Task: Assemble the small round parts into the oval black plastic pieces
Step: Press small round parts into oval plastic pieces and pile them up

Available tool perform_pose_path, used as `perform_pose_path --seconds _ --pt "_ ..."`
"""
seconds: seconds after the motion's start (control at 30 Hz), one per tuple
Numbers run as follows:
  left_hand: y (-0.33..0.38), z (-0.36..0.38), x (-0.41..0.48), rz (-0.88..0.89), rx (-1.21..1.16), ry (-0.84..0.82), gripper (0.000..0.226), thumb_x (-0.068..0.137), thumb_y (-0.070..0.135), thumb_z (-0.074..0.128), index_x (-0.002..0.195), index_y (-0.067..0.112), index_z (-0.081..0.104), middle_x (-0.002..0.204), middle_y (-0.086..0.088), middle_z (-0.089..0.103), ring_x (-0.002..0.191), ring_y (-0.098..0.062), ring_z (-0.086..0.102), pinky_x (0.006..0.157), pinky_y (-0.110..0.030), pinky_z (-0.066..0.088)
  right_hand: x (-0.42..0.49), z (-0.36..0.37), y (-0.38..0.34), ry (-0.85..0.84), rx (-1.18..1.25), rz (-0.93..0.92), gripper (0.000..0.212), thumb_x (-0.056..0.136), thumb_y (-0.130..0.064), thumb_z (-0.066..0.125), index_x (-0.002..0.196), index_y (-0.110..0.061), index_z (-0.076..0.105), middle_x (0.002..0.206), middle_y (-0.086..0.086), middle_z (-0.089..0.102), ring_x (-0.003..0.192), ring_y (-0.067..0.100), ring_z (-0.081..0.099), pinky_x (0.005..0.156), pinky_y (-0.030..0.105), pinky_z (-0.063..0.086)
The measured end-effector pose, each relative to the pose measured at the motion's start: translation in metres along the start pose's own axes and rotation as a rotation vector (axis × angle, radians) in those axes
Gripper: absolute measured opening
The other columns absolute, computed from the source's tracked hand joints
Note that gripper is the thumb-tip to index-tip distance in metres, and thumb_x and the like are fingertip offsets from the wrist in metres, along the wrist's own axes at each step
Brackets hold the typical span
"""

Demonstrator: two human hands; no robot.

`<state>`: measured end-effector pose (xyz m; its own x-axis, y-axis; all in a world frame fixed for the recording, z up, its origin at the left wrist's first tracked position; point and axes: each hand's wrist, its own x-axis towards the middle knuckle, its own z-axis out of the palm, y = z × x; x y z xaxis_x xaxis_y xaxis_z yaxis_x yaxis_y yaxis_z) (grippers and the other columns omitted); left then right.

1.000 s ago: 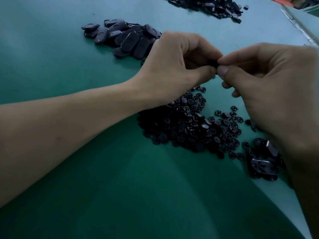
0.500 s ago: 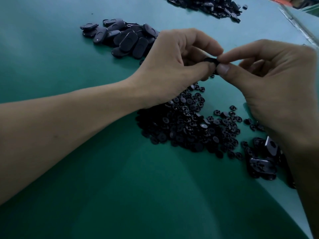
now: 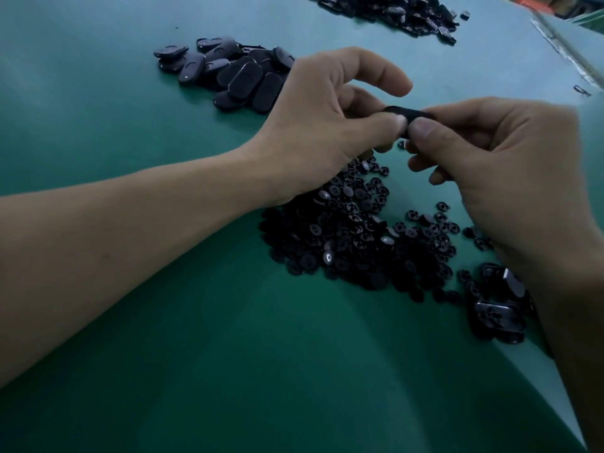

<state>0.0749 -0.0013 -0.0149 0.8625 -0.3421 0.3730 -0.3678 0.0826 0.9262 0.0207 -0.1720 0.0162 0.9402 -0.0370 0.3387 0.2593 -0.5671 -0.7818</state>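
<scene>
Our thumb tips meeting on one oval black piece (image 3: pixel 403 112), pinched between our left hand (image 3: pixel 327 125) and right hand (image 3: pixel 506 165), above the pile of small round parts (image 3: pixel 353 237) on the green table (image 3: pixel 163 322), heap of oval pieces (image 3: pixel 235 76) beyond our left hand, a few more ovals (image 3: pixel 500 308) by our right wrist.

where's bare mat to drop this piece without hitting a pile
Bare mat left of the oval pieces; broad stretch nearest you, below the left forearm; strip between them and far pile. Crowded: round parts under left hand and right hand.
</scene>
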Motion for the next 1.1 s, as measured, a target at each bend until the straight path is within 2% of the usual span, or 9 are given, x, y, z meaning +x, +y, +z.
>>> perform_pose_path --seconds 0.33,0.6,0.83,1.0,1.1 --pt "0.000 0.000 0.001 -0.006 -0.026 0.008 0.022 0.086 0.001 0.073 0.103 0.012 0.064 0.069 0.002 0.070 0.066 -0.011 0.068 0.064 -0.021 0.052 0.004 -0.010 0.003 -0.076 0.091 0.036 0.009 0.094 -0.020 0.067 0.090 -0.026 0.074 0.081 -0.001 0.077 0.069 0.015 0.073 0.061 0.021 0.054" --pt "0.001 0.000 -0.001 -0.014 -0.036 0.000 0.022 0.086 0.002 0.075 0.102 0.013 0.064 0.073 0.002 0.071 0.068 -0.011 0.068 0.065 -0.021 0.052 0.005 -0.011 0.004 -0.091 0.050 0.012 0.008 0.093 -0.023 0.068 0.087 -0.024 0.073 0.078 -0.004 0.077 0.067 0.012 0.073 0.058 0.018 0.053" --pt "0.000 -0.001 -0.001 -0.022 -0.030 -0.050 0.024 0.084 -0.001 0.074 0.101 0.012 0.064 0.070 0.004 0.072 0.068 -0.011 0.070 0.069 -0.023 0.055 0.008 -0.019 0.008 -0.222 -0.090 -0.016 0.014 0.097 -0.024 0.063 0.085 -0.026 0.070 0.077 -0.010 0.075 0.063 0.003 0.068 0.056 0.012 0.050" --pt "-0.001 -0.002 -0.001 -0.024 -0.021 -0.070 0.024 0.084 -0.002 0.075 0.102 0.010 0.064 0.073 0.000 0.073 0.070 -0.015 0.071 0.075 -0.033 0.062 0.008 -0.020 0.008 -0.234 -0.131 -0.058 0.015 0.097 -0.022 0.064 0.083 -0.026 0.069 0.075 -0.013 0.074 0.059 0.000 0.065 0.055 0.011 0.048" --pt "-0.002 -0.001 -0.001 -0.030 -0.010 -0.064 0.022 0.084 -0.001 0.075 0.099 0.011 0.066 0.074 -0.002 0.074 0.068 -0.015 0.072 0.074 -0.033 0.062 0.007 -0.018 0.009 -0.212 -0.144 -0.070 0.015 0.097 -0.021 0.065 0.082 -0.025 0.068 0.075 -0.014 0.073 0.057 -0.001 0.064 0.055 0.008 0.046"
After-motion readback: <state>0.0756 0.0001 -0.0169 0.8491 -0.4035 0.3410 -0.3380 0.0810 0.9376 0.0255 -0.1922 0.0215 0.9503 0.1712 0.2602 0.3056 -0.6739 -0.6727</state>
